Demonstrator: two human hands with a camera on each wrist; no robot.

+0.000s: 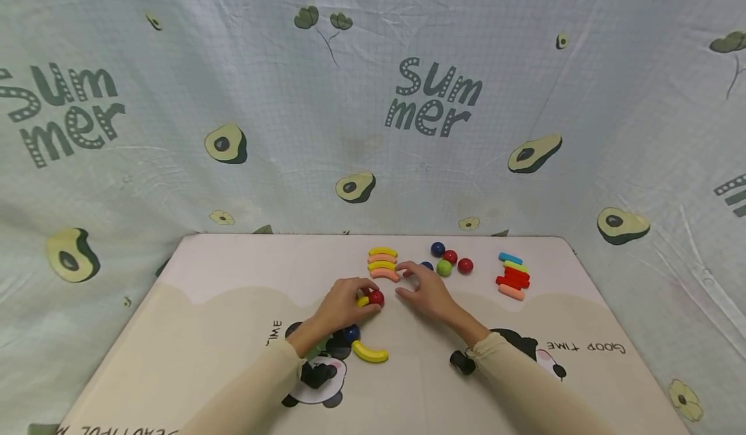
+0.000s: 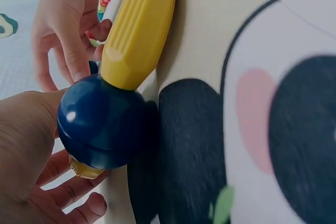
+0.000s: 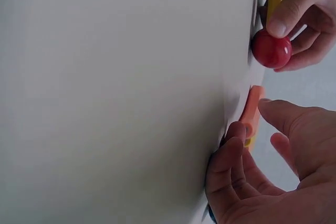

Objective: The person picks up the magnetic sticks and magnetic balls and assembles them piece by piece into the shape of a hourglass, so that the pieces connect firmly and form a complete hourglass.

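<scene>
My left hand (image 1: 350,300) holds a red ball (image 1: 377,298) and a yellow curved stick (image 1: 362,301) touching it; in the right wrist view the thumb presses where stick and red ball (image 3: 271,49) meet. Just below that wrist, a blue ball (image 2: 105,124) touches the end of another yellow curved stick (image 2: 142,30) on the table. My right hand (image 1: 428,290) reaches in from the other side, thumb and index finger spread apart with nothing between them. Its index fingertip is beside a row of yellow and orange curved sticks (image 1: 383,265); whether it touches them I cannot tell.
Several red, blue and green balls (image 1: 444,267) lie beyond the right hand. Farther right is a pile of coloured straight sticks (image 1: 513,278). A small black cylindrical object (image 1: 462,362) is by the right forearm. A printed curtain (image 1: 373,98) hangs behind the table.
</scene>
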